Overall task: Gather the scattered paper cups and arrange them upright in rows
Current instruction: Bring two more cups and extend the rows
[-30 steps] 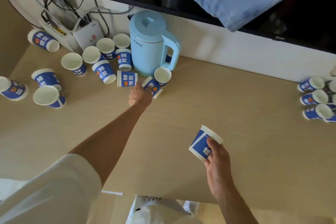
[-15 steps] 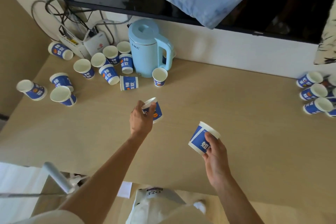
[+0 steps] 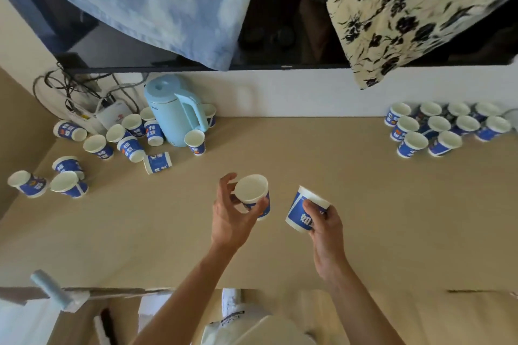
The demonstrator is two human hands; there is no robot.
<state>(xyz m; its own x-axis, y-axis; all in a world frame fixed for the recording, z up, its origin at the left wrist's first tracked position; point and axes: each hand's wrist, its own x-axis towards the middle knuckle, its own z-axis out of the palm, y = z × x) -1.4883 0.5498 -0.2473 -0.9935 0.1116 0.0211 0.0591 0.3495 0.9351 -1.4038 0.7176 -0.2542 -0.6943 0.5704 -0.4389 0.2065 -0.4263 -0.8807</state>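
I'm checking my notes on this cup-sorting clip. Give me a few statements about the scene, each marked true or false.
1. The left hand holds the left cup, and the right hand holds the right cup. True.
2. The blue kettle stands at the right end of the table. False: it stands at the far left, among the scattered cups.
3. The arranged rows stand upright at the far right. True.
4. Every scattered cup stands upright. False: several lie on their sides, such as the lying cup near the kettle.
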